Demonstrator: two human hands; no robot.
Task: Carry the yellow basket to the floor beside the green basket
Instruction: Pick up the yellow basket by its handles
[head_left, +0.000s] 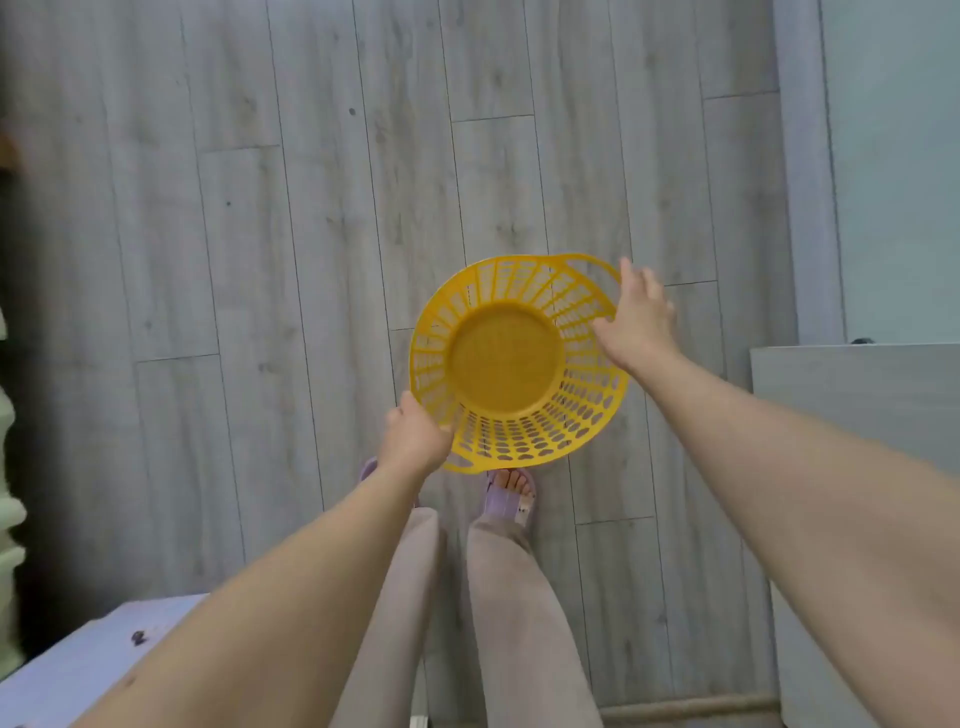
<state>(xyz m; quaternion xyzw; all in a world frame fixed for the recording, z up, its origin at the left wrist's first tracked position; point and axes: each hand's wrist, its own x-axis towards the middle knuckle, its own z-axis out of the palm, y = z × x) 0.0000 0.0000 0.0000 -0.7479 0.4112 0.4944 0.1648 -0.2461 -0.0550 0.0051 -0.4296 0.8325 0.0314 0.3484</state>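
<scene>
Hanging above the grey plank floor (311, 260) in front of the person's sandalled feet, the yellow basket (511, 364) is gripped at its near rim by the left hand (415, 434), while the right hand (639, 322) touches its far rim, fingers spread.

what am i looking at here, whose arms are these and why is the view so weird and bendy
There is no machine: a person wears a wide-angle camera on their head, looking down, so straight lines bend. The two bare arms are theirs. The left hand grips the near rim of a yellow basket, which is empty and tipped so you see into it. The right hand is at the far rim beside a handle; I cannot tell whether it grips. The basket hangs above the grey wooden floor, just over the person's feet in purple sandals. No green basket is clearly visible.
</scene>
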